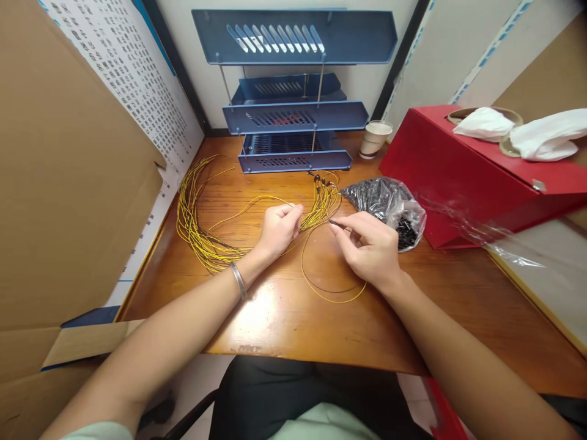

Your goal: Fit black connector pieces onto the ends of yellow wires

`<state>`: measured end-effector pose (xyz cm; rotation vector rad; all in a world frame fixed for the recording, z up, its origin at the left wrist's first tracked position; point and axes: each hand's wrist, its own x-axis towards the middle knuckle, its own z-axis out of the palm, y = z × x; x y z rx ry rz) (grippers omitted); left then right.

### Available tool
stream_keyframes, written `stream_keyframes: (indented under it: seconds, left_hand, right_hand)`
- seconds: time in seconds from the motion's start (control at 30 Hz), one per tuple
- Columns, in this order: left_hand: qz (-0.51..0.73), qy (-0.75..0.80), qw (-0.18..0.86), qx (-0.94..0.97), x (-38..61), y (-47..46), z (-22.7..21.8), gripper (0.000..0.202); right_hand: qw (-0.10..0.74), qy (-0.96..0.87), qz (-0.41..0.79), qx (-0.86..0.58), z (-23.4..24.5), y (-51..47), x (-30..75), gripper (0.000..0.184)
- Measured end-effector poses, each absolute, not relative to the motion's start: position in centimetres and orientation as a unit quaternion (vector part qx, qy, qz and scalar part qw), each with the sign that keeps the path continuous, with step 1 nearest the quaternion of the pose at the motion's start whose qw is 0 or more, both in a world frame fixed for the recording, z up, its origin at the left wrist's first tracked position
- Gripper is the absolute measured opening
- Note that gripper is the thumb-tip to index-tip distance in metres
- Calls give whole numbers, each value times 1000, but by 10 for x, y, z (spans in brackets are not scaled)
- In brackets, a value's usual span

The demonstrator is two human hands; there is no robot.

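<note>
My left hand [277,230] is closed in a pinch on a thin yellow wire [334,298] that loops over the wooden desk [284,318]. A metal bangle sits on that wrist. My right hand [370,245] pinches a small black sleeve [336,223] at the wire's end, fingertips pressed together. A bundle of yellow wires [197,226] lies to the left, its ends with dark tips fanned out beyond my hands [323,189]. A clear plastic bag of small black parts [385,198] lies just right of my right hand.
A blue stacked paper tray [293,110] stands at the back of the desk, a paper cup [376,139] beside it. A red box [472,177] with white cloths on top stands at right. Cardboard panels [68,183] wall in the left side.
</note>
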<state>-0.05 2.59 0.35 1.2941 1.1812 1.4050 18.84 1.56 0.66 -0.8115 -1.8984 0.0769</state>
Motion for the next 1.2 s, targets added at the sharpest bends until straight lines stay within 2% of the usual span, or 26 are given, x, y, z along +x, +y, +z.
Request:
stream_keyframes:
  seconds: [0.17,0.33,0.47,0.67,0.83,1.03,1.2]
  left_hand:
    - [455,465,453,610,-2,23,4,44]
    - [414,440,455,654,-1,17,8,42]
    - [477,444,457,605,2,18,8,46]
    - [612,476,476,415,-3,29,8,55]
    - [642,490,483,337,-7,34,10,59]
    - [619,480,441,438,-1,27,10,65]
    - [534,452,416,582,6,10,10,75]
  right_hand:
    - [507,-792,24,-339,7,15,190,6]
    - [505,-794,27,-337,9,14,189,5]
    - [499,-801,43,-328,8,13,188,6]
    - [468,-821,86,-314,8,11,189,7]
    - [413,-864,137,-254,8,9,189,8]
    - [412,-866,151,-239,8,8,188,8]
    - [442,-849,123,-263,11,7,187,8]
